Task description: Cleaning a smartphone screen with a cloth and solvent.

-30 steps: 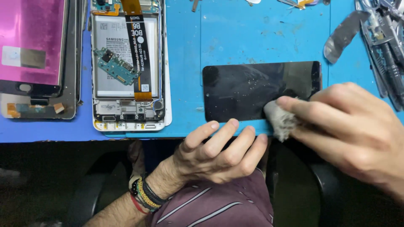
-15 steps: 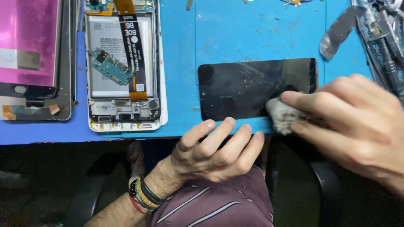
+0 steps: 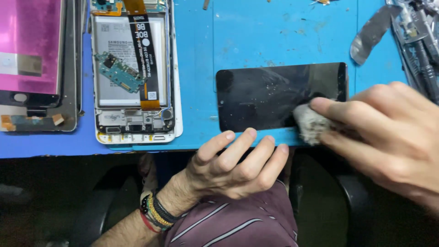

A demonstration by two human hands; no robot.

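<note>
Our right hand (image 3: 388,132) pinches a soft grey wad (image 3: 310,123) on the fragile black glass screen (image 3: 274,96); left fingers (image 3: 247,146) lie open, steadying its edge.

The counter (image 3: 274,36) was bright blue. The phone screen (image 3: 270,96) was glossy black, the cloth wad (image 3: 311,123) pale grey. The display panel (image 3: 27,43) showed pink, the circuit board (image 3: 120,72) teal, the shirt (image 3: 238,224) maroon with white stripes.

A black phone screen panel (image 3: 274,96) lies flat, speckled with dust, just beyond the left fingertips (image 3: 250,133). A grey wad (image 3: 311,122), perhaps cotton, presses its right corner under the right fingers (image 3: 338,110).
</note>
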